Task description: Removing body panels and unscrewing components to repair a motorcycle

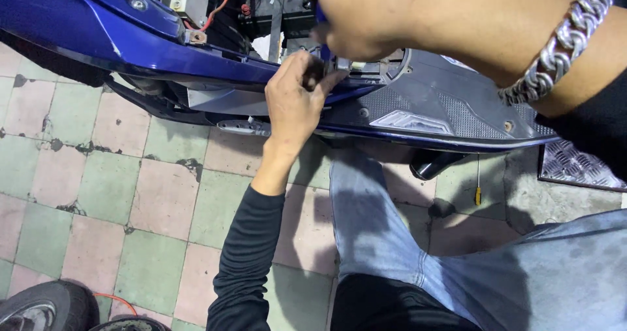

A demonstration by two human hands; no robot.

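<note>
Both hands point(326, 57) closed on scooter point(150, 50)

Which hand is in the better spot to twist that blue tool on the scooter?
Probably the right hand: it already wraps the blue tool handle from above. The left hand sits lower, fingertips pinching the small part by the tool's tip at the scooter edge.

Scooter point(196, 50) above on floor point(98, 194); screwdriver point(478, 186) right, tyre point(46, 308) bottom-left.
</note>
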